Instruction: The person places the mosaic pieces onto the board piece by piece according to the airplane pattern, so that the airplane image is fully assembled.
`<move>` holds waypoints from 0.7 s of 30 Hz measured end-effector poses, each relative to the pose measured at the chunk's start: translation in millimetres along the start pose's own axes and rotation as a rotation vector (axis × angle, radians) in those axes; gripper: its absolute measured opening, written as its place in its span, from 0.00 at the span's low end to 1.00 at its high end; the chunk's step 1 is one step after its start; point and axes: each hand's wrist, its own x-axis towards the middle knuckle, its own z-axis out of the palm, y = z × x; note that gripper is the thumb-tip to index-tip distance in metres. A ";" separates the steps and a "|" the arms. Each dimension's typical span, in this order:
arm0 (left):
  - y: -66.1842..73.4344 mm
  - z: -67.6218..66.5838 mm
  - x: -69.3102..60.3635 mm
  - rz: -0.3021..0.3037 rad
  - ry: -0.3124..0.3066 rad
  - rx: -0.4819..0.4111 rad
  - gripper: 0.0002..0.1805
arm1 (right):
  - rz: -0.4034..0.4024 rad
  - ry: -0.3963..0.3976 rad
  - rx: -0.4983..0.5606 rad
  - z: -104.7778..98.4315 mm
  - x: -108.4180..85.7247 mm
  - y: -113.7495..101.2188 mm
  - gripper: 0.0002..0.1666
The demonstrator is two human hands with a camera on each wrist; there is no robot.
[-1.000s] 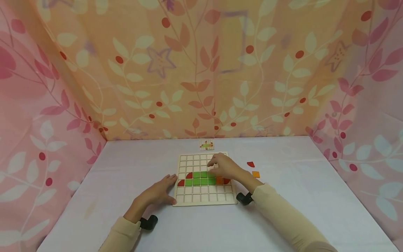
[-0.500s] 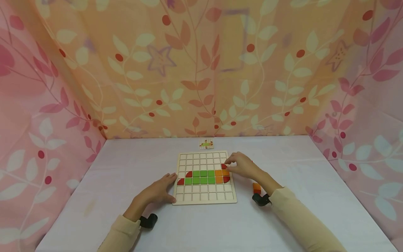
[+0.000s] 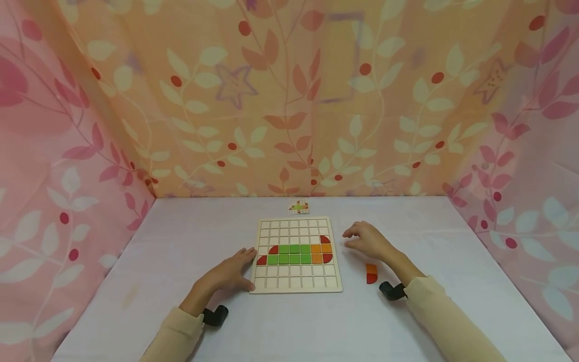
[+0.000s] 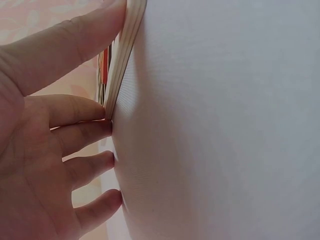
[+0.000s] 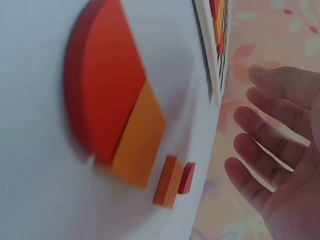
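A light wooden grid board (image 3: 294, 285) lies on the table with a row pattern of green squares (image 3: 294, 258), orange squares (image 3: 315, 258) and red rounded pieces (image 3: 324, 239) set in its cells. My left hand (image 3: 233, 271) rests at the board's left side, fingers spread; the left wrist view shows thumb and fingertips (image 4: 107, 111) against its edge. To the right of the board, my right hand (image 3: 368, 240) hovers with nothing in its loosely bent fingers. Below that hand, a loose orange square (image 3: 371, 268) touches a red rounded piece (image 3: 372, 278).
A small pattern card (image 3: 299, 206) lies behind the board. In the right wrist view, a second orange block (image 5: 168, 182) and a red piece (image 5: 186, 178) lie farther off; the right hand and arm hide them in the head view. Patterned cloth (image 3: 289, 125) surrounds the white table.
My right hand has moved from over the board to its right, off the upper red piece it was touching half a second ago. The left hand has stayed at the board's edge.
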 end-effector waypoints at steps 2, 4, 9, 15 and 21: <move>-0.1 0.1 -1.0 -0.006 0.000 -0.003 0.52 | 0.008 -0.005 -0.008 -1.3 -1.5 3.9 0.14; 0.8 -0.1 -1.2 -0.014 -0.003 -0.009 0.52 | 0.021 -0.009 -0.012 -2.4 -3.3 8.7 0.14; 3.6 0.0 2.3 -0.009 -0.008 0.007 0.52 | 0.031 0.010 -0.020 -5.7 -9.7 22.9 0.13; 3.4 0.9 3.4 -0.024 -0.010 0.003 0.53 | 0.037 0.002 -0.026 -7.6 -15.9 32.1 0.13; 3.9 0.1 1.8 -0.030 -0.006 0.007 0.53 | 0.015 -0.007 -0.083 -8.0 -19.4 40.9 0.12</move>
